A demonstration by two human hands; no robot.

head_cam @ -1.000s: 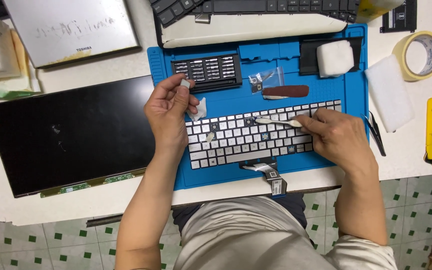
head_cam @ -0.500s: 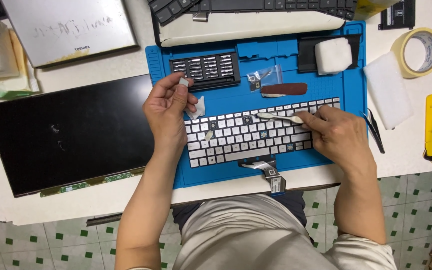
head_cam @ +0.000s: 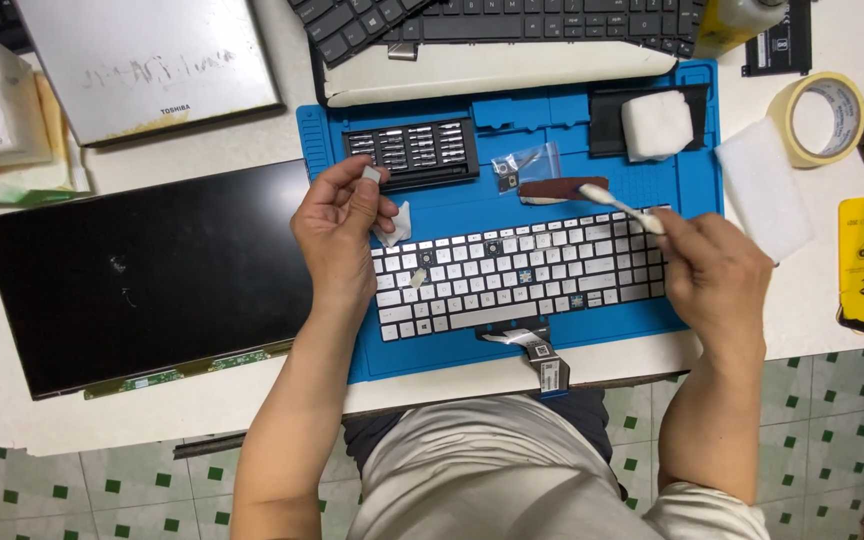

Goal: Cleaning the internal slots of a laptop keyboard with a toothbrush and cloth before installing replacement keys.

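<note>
The keyboard point(head_cam: 517, 275), a bare silver laptop part with white keys, lies flat on the blue work mat point(head_cam: 452, 205) at the near edge of the table point(head_cam: 252, 140), its ribbon cable point(head_cam: 532, 350) hanging over that edge toward the person. Its long axis runs left to right across the view, tilted slightly so the right end sits a little farther from the person; the key face is up and the cable side points to the person.

As for progress, a few key positions show dark gaps with small mechanisms exposed (at least three or four, scattered through the upper and middle rows), while most caps are seated. I judge the work on the keys to be partway through: some caps are off and the gaps are not yet covered again. One small pale piece point(head_cam: 418, 277) rests loose on the keys near the left end.

The left hand point(head_cam: 337, 225) hovers over the left end of the keyboard, thumb and fingers pressed together on a small white cap point(head_cam: 372, 175); a scrap of white tissue point(head_cam: 392, 225) lies just beside it. The right hand point(head_cam: 712, 270) is closed around a thin white brush-like tool point(head_cam: 620, 207), lifted above the right end with its tip toward the brown strip point(head_cam: 549, 189) on the mat.

Behind the keyboard, a case of screwdriver bits point(head_cam: 414, 152) sits on the mat, and a dark screen panel point(head_cam: 142, 280) lies to the left.
</note>
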